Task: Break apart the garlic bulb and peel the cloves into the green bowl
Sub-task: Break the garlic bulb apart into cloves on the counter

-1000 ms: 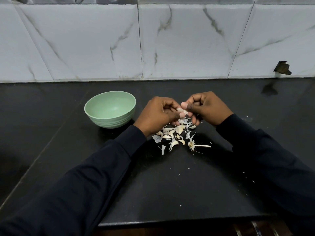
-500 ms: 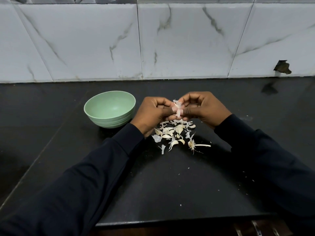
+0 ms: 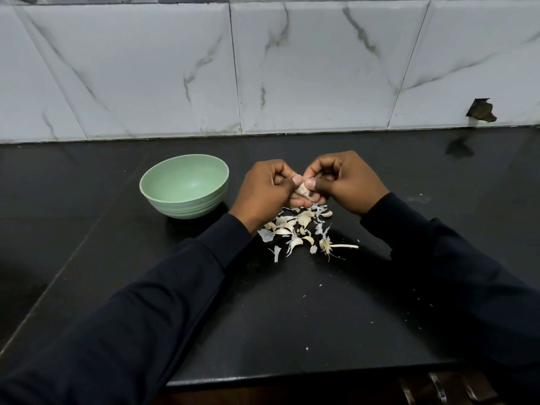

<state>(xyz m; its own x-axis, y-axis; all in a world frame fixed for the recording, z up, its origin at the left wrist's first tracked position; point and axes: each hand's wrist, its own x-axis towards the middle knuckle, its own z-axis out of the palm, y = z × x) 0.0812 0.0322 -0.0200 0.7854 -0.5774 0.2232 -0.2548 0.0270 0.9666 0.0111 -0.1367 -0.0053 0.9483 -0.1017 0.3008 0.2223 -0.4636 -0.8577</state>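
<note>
Two bare hands meet over a glossy black stone countertop (image 3: pixel 263 302), working a small pale garlic clove (image 3: pixel 301 189) between them. The left hand (image 3: pixel 264 190) and the right hand (image 3: pixel 347 182) are both tightly curled, knuckles up. Their thumb tips press side by side on top of the clove, and the lower fingers (image 3: pixel 298 202) fold beneath it. Only a sliver of the clove shows between the thumbs.

The clove is held clear of the counter, above the far edge of a loose pile of papery garlic skins and cream-coloured cloves (image 3: pixel 295 226) lying just below the fingertips, on the person's side of them. At the near right edge of that pile, apart from the fingers, sits a dried garlic root plate with a thin white stalk (image 3: pixel 325 246) pointing right.

A round, ribbed, pale-green bowl (image 3: pixel 187 207) stands upright to the left of the left hand, near its knuckles but not touching them. Dark navy long sleeves (image 3: pixel 163 287) cover both forearms, and tiny white flecks dot the counter between them. Beyond the fingers rises a wall of white marble-look tiles (image 3: pixel 306 68) veined in grey, with a dark chipped hole (image 3: pixel 480 111) low at the far right.
</note>
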